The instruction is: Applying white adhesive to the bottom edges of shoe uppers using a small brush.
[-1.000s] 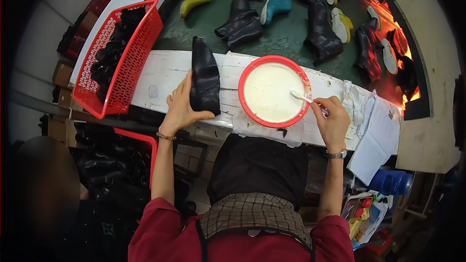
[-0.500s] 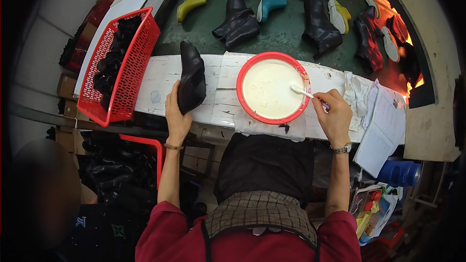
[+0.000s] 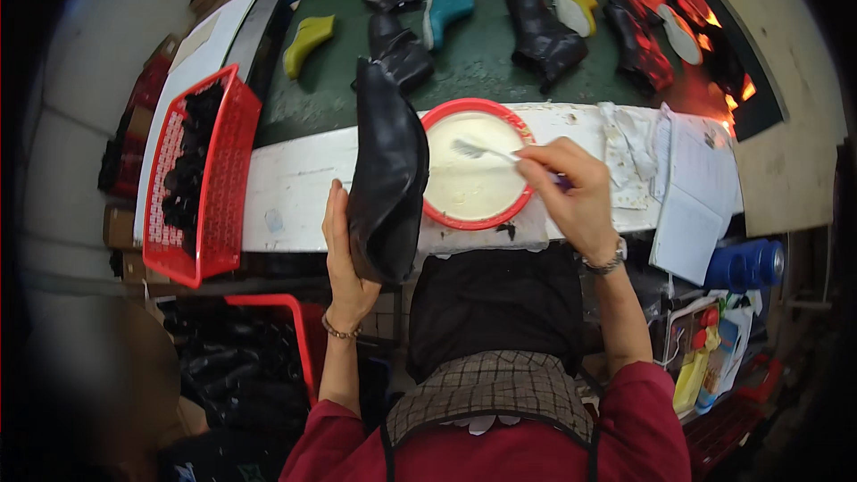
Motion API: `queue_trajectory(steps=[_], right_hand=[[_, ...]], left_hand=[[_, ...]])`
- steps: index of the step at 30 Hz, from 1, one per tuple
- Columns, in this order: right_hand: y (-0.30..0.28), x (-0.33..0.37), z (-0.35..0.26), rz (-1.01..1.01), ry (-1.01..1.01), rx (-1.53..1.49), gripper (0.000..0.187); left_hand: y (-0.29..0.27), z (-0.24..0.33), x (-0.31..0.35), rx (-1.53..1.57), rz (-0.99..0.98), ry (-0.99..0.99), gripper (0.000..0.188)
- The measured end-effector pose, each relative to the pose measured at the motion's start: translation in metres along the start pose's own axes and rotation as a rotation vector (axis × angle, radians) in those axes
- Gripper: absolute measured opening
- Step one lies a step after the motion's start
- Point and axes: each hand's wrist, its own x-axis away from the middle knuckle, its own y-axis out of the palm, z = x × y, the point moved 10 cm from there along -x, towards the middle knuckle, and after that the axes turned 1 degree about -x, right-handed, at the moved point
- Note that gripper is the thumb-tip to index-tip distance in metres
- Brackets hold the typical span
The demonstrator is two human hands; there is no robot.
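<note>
My left hand (image 3: 344,254) is wrapped around a black leather boot upper (image 3: 386,170) and holds it upright just left of the bowl. In my right hand (image 3: 571,192) is a small toothbrush-like brush (image 3: 482,151), pinched near its handle, with the bristle end over the bowl. The round red bowl (image 3: 520,214) stands on the white bench and contains a creamy white liquid (image 3: 473,189). The boot upper covers part of the bowl's left rim. My fingers hide most of the brush handle.
Behind the white bench (image 3: 295,170), a green conveyor belt (image 3: 321,98) carries black boots, yellow shapes (image 3: 308,45) and a teal one (image 3: 446,13). A red basket (image 3: 234,178) of black pieces stands left. An open notebook (image 3: 701,205) and a blue bottle (image 3: 745,265) are right.
My left hand has lifted the boot upper closer and moved it right, beside the bowl. The brush has come up out of the liquid, and my right hand has moved left. The whole view has shifted.
</note>
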Motion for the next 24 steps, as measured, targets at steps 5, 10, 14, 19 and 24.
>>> queue_trajectory(steps=[5, 10, 14, 19, 24], right_hand=[[0.018, -0.01, -0.003, -0.144, -0.062, -0.074, 0.012], [-0.001, -0.03, 0.006, -0.035, -0.136, -0.044, 0.012], [-0.008, -0.045, -0.004, -0.002, -0.177, -0.075, 0.014], [-0.008, -0.023, -0.014, 0.03, -0.256, -0.07, 0.012], [0.002, 0.018, -0.024, -0.063, -0.168, -0.12, 0.012]], left_hand=[[0.017, 0.014, 0.003, 0.086, -0.107, 0.042, 0.088], [0.032, -0.009, 0.018, 0.794, -0.085, -0.303, 0.064], [0.045, -0.021, 0.028, 1.109, -0.122, -0.572, 0.061], [0.043, -0.021, 0.018, 1.322, 0.118, -0.749, 0.065], [0.019, 0.029, -0.01, 0.566, 0.062, -0.029, 0.084]])
